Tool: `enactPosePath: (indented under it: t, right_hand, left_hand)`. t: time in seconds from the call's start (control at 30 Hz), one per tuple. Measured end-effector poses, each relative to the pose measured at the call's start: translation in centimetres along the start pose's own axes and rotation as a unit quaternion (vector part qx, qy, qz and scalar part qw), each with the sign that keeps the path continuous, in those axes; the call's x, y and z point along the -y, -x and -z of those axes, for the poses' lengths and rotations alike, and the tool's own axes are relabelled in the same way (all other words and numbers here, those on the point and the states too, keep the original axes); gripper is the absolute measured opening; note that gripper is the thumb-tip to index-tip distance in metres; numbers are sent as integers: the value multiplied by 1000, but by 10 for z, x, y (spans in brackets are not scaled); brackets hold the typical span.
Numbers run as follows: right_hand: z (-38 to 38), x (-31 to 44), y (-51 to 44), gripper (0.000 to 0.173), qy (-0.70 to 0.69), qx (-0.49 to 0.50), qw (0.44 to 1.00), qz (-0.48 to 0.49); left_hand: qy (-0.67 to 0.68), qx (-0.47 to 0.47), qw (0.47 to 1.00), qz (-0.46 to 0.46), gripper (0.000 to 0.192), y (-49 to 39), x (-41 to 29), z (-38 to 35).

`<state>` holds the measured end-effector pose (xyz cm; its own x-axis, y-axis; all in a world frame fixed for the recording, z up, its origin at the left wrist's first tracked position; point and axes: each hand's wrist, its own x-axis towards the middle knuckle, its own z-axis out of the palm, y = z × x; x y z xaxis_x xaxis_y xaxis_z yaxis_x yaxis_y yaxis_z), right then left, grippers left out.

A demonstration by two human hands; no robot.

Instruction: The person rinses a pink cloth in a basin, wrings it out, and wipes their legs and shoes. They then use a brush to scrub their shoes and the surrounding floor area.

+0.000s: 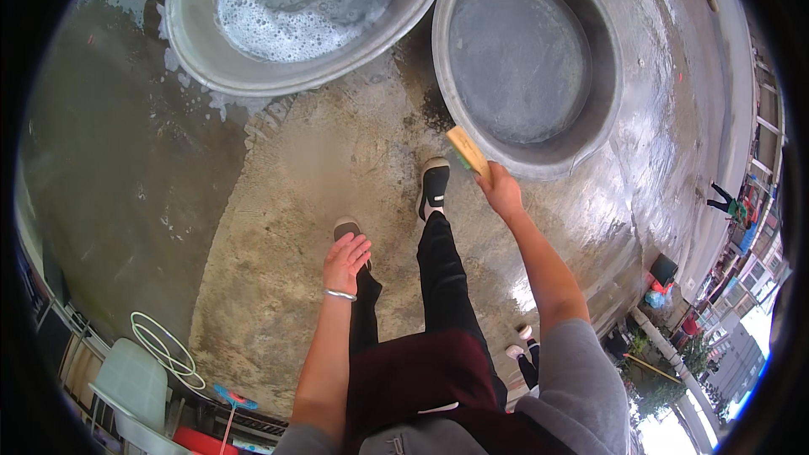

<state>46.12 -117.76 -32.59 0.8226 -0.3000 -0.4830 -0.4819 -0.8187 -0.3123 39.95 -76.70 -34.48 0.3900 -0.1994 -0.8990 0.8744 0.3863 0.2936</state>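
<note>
My right hand point(502, 191) is closed around a wooden scrub brush point(469, 150) with green bristles on its lower side. The brush lies just off the near rim of a large round metal tub point(524, 167), whose bottom looks wet or covered by shallow water. My left hand point(347, 263) is held palm up over my left shoe, fingers apart and empty, with a silver bangle on the wrist. Ahead to the left stands a second big metal tub point(253, 79) holding foamy water point(297, 25).
Wet concrete floor point(284, 170) surrounds my feet, with suds beside the left tub. At lower left are a coiled pale hose point(165, 354), a plastic chair point(140, 374) and a blue broom head point(235, 398). Other people stand behind me on the right and farther off at right point(733, 205).
</note>
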Motion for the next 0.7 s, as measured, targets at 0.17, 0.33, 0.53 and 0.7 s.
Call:
enactPosePath:
  t: [0.17, 0.33, 0.53, 0.7]
  right_hand:
    - [-183, 10, 30, 49, 208, 229, 929, 203]
    - [-233, -18, 26, 40, 396, 367, 803, 254]
    - [-176, -79, -7, 54, 270, 87, 955, 92]
    - [-194, -56, 61, 73, 5, 22, 993, -115]
  left_hand:
    - [82, -80, 986, 121, 27, -10, 66, 25]
    - [53, -100, 989, 99, 25, -19, 42, -21]
    - [61, 23, 994, 85, 26, -9, 27, -64]
    - [14, 5, 991, 133, 25, -19, 30, -52]
